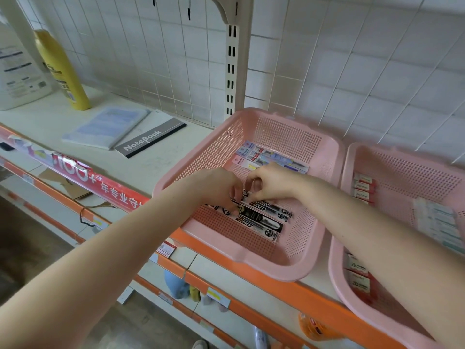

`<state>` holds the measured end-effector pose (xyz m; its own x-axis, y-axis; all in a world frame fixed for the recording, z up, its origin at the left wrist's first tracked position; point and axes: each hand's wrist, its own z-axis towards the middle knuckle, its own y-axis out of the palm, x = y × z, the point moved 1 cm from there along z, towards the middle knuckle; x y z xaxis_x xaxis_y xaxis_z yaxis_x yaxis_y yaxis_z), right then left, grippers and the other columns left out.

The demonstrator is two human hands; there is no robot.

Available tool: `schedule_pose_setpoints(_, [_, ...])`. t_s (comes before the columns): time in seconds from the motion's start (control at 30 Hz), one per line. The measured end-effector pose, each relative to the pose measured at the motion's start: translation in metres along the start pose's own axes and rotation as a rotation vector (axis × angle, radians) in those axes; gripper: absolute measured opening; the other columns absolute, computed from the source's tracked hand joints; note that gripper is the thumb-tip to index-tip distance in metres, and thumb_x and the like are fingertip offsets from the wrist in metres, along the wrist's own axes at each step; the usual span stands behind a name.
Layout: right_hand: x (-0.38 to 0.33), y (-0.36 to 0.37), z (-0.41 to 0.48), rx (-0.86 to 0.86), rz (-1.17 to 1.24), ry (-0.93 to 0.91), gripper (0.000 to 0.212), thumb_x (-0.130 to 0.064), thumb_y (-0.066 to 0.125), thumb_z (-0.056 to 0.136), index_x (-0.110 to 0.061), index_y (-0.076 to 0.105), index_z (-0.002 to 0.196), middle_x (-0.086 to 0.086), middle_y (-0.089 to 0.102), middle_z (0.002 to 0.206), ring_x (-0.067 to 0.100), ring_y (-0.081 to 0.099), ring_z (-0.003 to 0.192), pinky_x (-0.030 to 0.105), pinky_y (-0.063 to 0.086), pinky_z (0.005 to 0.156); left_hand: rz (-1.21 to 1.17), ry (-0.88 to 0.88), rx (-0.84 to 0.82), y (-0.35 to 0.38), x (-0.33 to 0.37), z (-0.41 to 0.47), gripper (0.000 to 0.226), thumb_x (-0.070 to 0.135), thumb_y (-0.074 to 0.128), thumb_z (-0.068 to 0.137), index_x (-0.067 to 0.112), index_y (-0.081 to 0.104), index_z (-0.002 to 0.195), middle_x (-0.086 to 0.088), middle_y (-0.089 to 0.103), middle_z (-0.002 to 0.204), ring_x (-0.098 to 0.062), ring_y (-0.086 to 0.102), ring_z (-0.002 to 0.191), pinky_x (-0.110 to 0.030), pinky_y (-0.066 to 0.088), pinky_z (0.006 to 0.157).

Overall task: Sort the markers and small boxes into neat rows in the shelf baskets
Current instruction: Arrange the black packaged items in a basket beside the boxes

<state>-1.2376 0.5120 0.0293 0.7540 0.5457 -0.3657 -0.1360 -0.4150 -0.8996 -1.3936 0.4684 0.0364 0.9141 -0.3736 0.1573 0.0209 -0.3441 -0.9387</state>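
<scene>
"How did the baskets stand?"

"Side by side on the cream metal shelf: one pink perforated plastic basket, and just to its right a second pink perforated basket."

"Inside the first?"

"Slim white pen packs lay rowed along the back, black flat plastic pen packs nearer the front. The left hand and right hand met over those, pinching their left ends."

"The second?"

"Small red cardboard boxes ran along its left wall, with long pale packs to their right."

"Left of the baskets?"

"A grey-covered notebook lay flat with a clear-sleeved booklet at its left. Behind them stood a tall yellow plastic bottle, with a white plastic jug on its left."
</scene>
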Motion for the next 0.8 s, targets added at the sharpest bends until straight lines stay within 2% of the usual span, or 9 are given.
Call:
schedule_pose_setpoints(0.07, [0.000, 0.001, 0.000, -0.016, 0.078, 0.016, 0.028, -0.036, 0.078, 0.074, -0.023, 0.063, 0.093, -0.002, 0.057, 0.084, 0.004, 0.059, 0.054, 0.023, 0.051, 0.053, -0.028, -0.007, -0.004, 0.000, 0.000, -0.001, 0.044, 0.052, 0.074, 0.072, 0.029, 0.064, 0.108, 0.015, 0.060, 0.096, -0.008, 0.053, 0.087, -0.029, 0.047, 0.085])
schedule_pose_setpoints(0.13, [0.000, 0.002, -0.001, -0.027, 0.113, 0.029, 0.028, -0.034, 0.078, 0.076, -0.021, 0.063, 0.095, -0.002, 0.056, 0.086, 0.012, 0.064, 0.055, 0.025, 0.054, 0.050, -0.056, -0.010, -0.007, -0.001, 0.000, -0.002, 0.044, 0.050, 0.074, 0.072, 0.027, 0.064, 0.108, 0.013, 0.063, 0.099, -0.008, 0.053, 0.086, -0.027, 0.046, 0.084])
schedule_pose_setpoints(0.23, [-0.001, 0.002, -0.003, -0.038, 0.134, 0.040, 0.030, -0.034, 0.078, 0.076, -0.019, 0.063, 0.098, -0.003, 0.055, 0.086, 0.024, 0.068, 0.067, 0.033, 0.059, 0.057, -0.081, -0.015, 0.004, -0.001, 0.000, -0.003, 0.039, 0.046, 0.074, 0.075, 0.025, 0.065, 0.107, 0.013, 0.061, 0.095, -0.007, 0.052, 0.084, -0.024, 0.043, 0.078])
schedule_pose_setpoints(0.37, [0.001, 0.001, 0.003, -0.008, -0.006, 0.022, 0.031, -0.042, 0.074, 0.077, -0.023, 0.067, 0.100, -0.004, 0.061, 0.089, 0.012, 0.058, 0.082, 0.030, 0.051, 0.074, -0.097, -0.039, 0.052, -0.002, -0.004, 0.000, 0.030, 0.041, 0.070, 0.080, 0.024, 0.064, 0.105, 0.013, 0.060, 0.094, -0.008, 0.054, 0.085, -0.022, 0.041, 0.076])
schedule_pose_setpoints(0.5, [0.001, -0.002, 0.000, 0.123, 0.043, 0.054, 0.022, -0.028, 0.060, 0.089, -0.018, 0.069, 0.106, -0.003, 0.063, 0.094, 0.010, 0.056, 0.085, 0.020, 0.043, 0.069, -0.103, -0.055, 0.078, -0.005, -0.005, -0.001, 0.020, 0.036, 0.066, 0.084, 0.026, 0.063, 0.101, 0.014, 0.060, 0.095, -0.009, 0.057, 0.089, -0.025, 0.047, 0.080])
schedule_pose_setpoints(0.57, [0.001, -0.007, -0.003, 0.212, 0.047, 0.089, 0.020, -0.023, 0.056, 0.090, -0.014, 0.070, 0.102, 0.000, 0.064, 0.092, 0.013, 0.057, 0.083, 0.024, 0.047, 0.074, -0.090, -0.061, 0.106, -0.007, -0.004, -0.002, 0.019, 0.037, 0.063, 0.087, 0.026, 0.063, 0.102, 0.011, 0.062, 0.099, -0.011, 0.058, 0.093, -0.029, 0.050, 0.082])
schedule_pose_setpoints(0.63, [0.001, -0.018, -0.006, 0.269, 0.043, 0.102, 0.019, -0.021, 0.055, 0.090, -0.013, 0.070, 0.099, 0.002, 0.065, 0.091, 0.014, 0.058, 0.079, 0.025, 0.047, 0.073, 0.025, -0.080, 0.152, -0.010, -0.006, -0.002, 0.022, 0.040, 0.058, 0.089, 0.027, 0.063, 0.106, 0.008, 0.062, 0.106, -0.013, 0.059, 0.097, -0.033, 0.053, 0.083])
schedule_pose_setpoints(0.7, [0.001, -0.035, -0.012, 0.326, 0.058, 0.113, 0.018, -0.018, 0.056, 0.090, -0.012, 0.070, 0.100, -0.002, 0.064, 0.089, 0.008, 0.054, 0.071, 0.019, 0.042, 0.066, 0.121, -0.073, 0.169, -0.018, -0.006, -0.001, 0.023, 0.039, 0.056, 0.090, 0.027, 0.063, 0.109, 0.005, 0.062, 0.111, -0.015, 0.060, 0.101, -0.036, 0.055, 0.085])
schedule_pose_setpoints(0.8, [0.002, -0.057, -0.028, 0.415, 0.027, 0.150, 0.019, -0.017, 0.058, 0.089, -0.012, 0.070, 0.103, -0.007, 0.059, 0.087, 0.006, 0.052, 0.077, 0.017, 0.035, 0.068, 0.137, -0.011, 0.166, -0.032, -0.002, -0.001, 0.021, 0.040, 0.055, 0.090, 0.030, 0.064, 0.106, 0.004, 0.062, 0.113, -0.016, 0.059, 0.106, -0.041, 0.052, 0.090])
